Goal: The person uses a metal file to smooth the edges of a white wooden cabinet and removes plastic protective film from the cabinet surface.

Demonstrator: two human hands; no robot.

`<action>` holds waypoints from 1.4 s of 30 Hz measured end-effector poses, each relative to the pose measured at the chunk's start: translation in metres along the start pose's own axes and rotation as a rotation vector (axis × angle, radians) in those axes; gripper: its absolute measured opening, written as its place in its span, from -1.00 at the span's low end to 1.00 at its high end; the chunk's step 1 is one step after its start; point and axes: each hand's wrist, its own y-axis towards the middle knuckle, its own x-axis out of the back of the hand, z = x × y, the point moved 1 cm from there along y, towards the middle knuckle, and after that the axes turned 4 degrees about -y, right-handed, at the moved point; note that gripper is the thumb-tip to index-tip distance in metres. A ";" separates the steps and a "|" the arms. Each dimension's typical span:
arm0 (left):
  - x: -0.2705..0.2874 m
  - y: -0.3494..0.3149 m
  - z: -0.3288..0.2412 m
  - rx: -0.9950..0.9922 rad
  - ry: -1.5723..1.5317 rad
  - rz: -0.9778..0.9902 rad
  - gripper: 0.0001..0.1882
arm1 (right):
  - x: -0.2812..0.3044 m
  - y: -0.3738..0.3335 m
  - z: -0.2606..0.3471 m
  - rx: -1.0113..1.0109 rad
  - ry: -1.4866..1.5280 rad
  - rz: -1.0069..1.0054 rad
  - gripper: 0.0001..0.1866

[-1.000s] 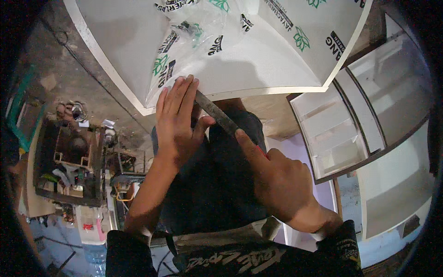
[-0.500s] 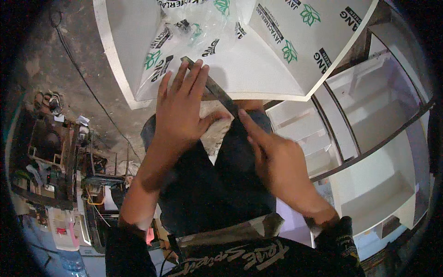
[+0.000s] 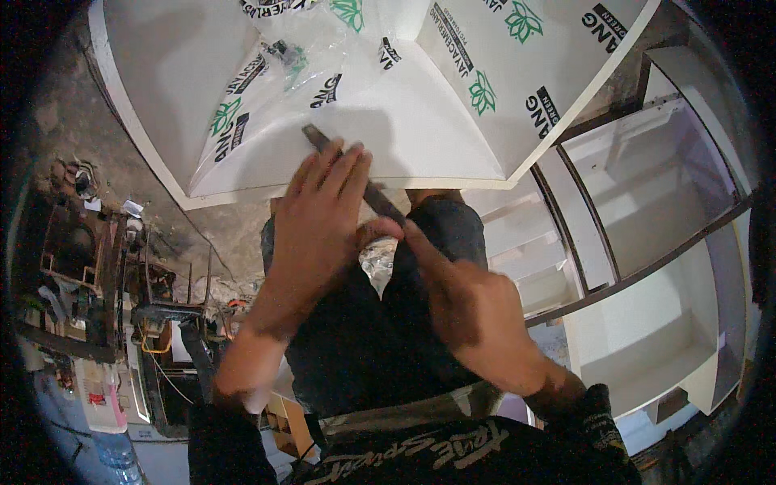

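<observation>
The person shows one left hand (image 3: 323, 212), one right hand (image 3: 481, 311) and two trousered legs (image 3: 347, 343); around them are one dark flat file (image 3: 383, 204), one open white box (image 3: 162, 97), at least four green leaf prints (image 3: 482, 93) and one bluish clear bottle (image 3: 117, 453).

Here's the dark flat bar (image 3: 383, 204), part of its length covered by the fingers of the left hand (image 3: 322, 214), its near end lost inside the right hand (image 3: 477, 307) — whose curled fingers are tucked out of view! Up top, the white box (image 3: 424, 121) is sliced off by the upper edge, clear film (image 3: 311, 61) with it. Over left, dim clutter (image 3: 81, 267) — too small and murky to sort.
</observation>
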 end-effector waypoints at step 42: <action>-0.071 0.041 -0.071 0.112 0.095 0.016 -0.12 | -0.006 -0.014 -0.100 -0.039 0.015 -0.213 -0.39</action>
